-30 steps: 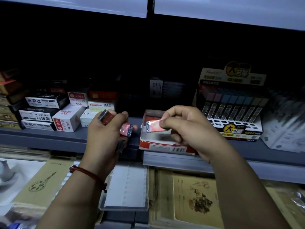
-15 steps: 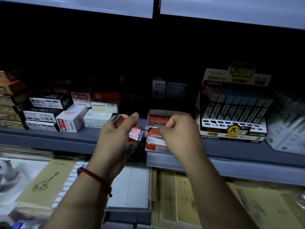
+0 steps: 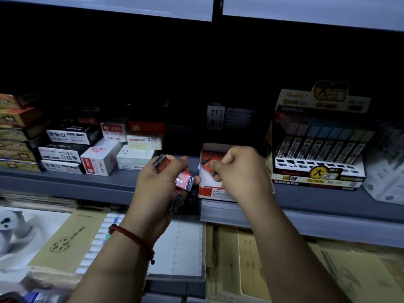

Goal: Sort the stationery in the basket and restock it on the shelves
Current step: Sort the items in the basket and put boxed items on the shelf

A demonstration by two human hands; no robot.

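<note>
One small red packet (image 3: 208,168) sat pinched in the fingers of the right hand (image 3: 240,171), just inside the open red-and-white carton (image 3: 215,192) on the shelf (image 3: 105,182). The carton looked only partly filled. The left hand (image 3: 157,189) gripped several more such packets (image 3: 184,181), so restocking this item seemed about midway. The basket was out of view, so what it held could not be told. A lead-refill display (image 3: 317,149) stood just beside the carton.

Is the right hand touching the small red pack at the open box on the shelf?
Touching. The head view shows the right hand pinching the small red pack between thumb and forefinger, at the open box.
</note>
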